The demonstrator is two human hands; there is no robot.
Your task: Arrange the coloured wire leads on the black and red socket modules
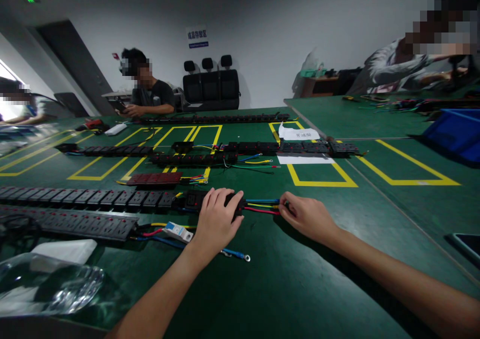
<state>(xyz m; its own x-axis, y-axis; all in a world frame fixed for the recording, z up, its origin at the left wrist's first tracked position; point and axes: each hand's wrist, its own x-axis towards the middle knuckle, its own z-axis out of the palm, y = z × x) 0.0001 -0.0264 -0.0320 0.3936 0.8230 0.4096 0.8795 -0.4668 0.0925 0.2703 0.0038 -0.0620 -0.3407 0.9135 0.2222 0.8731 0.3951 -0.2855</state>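
Note:
My left hand (pixel 219 216) lies over the end block of a long black socket strip (pixel 112 198), its fingers curved down around the block. Out of that end run blue, yellow-green and red wires (pixel 262 205). Their far ends meet my right hand (pixel 305 214), whose thumb and fingers are pinched on them; the tips are hidden. Nearer to me lies a second black socket strip (pixel 82 222), with a small white circuit breaker (pixel 179 232) beside its wires. A blue wire with a ring terminal (pixel 245 257) reaches past my left wrist.
More socket strips (pixel 195 158) and a dark red one (pixel 153 178) lie farther back on the green table (pixel 300 289). A clear plastic bottle (pixel 48 284) is at lower left, a blue bin (pixel 455 134) at right. Several people sit around, one holding a phone (pixel 120 106).

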